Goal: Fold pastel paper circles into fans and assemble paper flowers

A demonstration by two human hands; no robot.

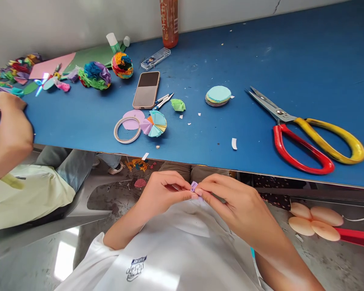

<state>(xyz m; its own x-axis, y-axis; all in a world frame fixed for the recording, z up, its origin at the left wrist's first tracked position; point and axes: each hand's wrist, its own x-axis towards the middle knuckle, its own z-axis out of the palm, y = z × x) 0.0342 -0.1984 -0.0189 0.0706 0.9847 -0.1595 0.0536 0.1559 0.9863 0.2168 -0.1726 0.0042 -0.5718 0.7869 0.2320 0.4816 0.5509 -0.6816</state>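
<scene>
Just in front of my shirt, below the table edge, I pinch a small folded piece of purple paper [194, 186] between both hands. My left hand [166, 189] grips it from the left with thumb and forefinger. From the other side, my right hand [230, 193] pinches it too, and its fingers hide part of the paper. On the table ahead lie a pleated multicoloured paper ball [157, 124], a roll of tape [116, 131], a purple paper circle [132, 118] and a folded green paper piece [178, 105]. A stack of paper circles [218, 95] sits farther right.
Big scissors [280, 113] with red and yellow handles lie at the right, blades slightly apart. A phone [146, 91], pens [164, 101], crumpled paper balls [95, 76] and a bottle [170, 24] stand or lie farther back. At left, a co-worker's arm [13, 125] rests over the table.
</scene>
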